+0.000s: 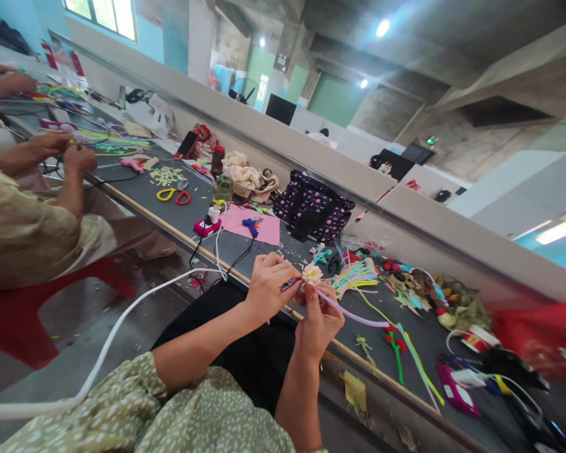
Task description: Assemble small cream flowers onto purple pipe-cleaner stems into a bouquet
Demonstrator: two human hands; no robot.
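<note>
"Please, how are the fingers of the left hand?"

"They are bent and close together, at the near edge of the bench. They are clamped on a thin dark thing, but it is too small for me to tell what it is."

"And the right hand?"

"Its fingers are pinched on a fuzzy lilac stem, just below the cream flower. The stem goes out to the right of this hand, above the bench. The flower is between the two hands, at the fingertips."

"What other things are around?"

"Behind the flower lies a bundle of pale fuzzy stems. To the right there is a red and green piece. Farther back, a blue glue gun lies on a pink sheet, and a dotted bag stands beside this sheet. To the left are scissors with one yellow and one red handle, and a co-worker's hand."

"Does something stand in the way?"

"A white cable crosses in front of the bench, left of the left forearm. The hands themselves hide the point where the flower meets its stem."
</note>
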